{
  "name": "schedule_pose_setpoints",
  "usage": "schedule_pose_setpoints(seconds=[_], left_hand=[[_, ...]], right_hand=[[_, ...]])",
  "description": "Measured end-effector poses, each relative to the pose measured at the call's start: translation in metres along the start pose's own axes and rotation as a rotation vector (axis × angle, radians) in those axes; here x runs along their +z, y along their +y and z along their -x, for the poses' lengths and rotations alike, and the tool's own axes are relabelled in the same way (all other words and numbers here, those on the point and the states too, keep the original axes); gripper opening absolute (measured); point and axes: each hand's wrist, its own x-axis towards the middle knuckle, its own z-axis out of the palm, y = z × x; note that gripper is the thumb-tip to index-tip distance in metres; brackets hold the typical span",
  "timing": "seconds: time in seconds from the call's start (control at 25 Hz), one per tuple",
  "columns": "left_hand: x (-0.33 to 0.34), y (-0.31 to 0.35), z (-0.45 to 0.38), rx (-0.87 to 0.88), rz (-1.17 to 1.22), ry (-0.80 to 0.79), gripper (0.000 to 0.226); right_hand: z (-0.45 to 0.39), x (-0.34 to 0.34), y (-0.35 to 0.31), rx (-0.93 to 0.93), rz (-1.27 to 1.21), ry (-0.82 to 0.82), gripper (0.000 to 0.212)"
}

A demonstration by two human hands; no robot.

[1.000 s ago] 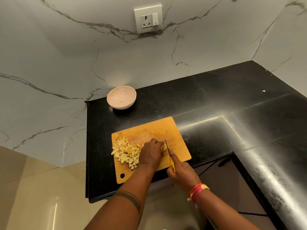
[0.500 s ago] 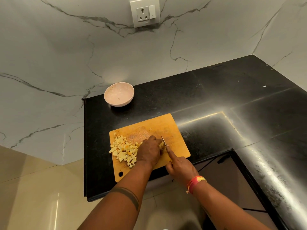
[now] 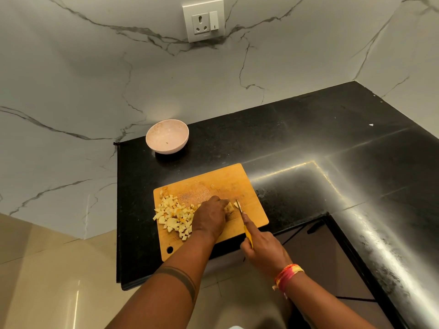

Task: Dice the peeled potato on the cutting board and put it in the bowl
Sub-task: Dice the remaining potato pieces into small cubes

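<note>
No legible text, label, brand or number appears. The wall socket (image 3: 203, 20) above the tabletop (image 3: 308, 143) bears no readable marking.

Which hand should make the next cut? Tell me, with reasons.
The right hand. It already holds the knife, whose blade stands beside the last uncut potato piece. The left hand is curled over that piece, steadying it on the cutting board.

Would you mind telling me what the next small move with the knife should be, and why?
Probably another downward cut: the right hand holds the knife against the small uncut potato piece that the left hand steadies on the cutting board. The diced pile sits beside it, and the bowl holds no potato yet.
</note>
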Motion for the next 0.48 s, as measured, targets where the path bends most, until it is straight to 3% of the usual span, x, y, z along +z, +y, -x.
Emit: schedule_pose_setpoints(seconds=[0.48], left_hand=[[-0.003, 0.004, 0.006, 0.013, -0.014, 0.017, 0.027]], right_hand=[[-0.029, -0.003, -0.012, -0.003, 0.017, -0.071, 0.074]])
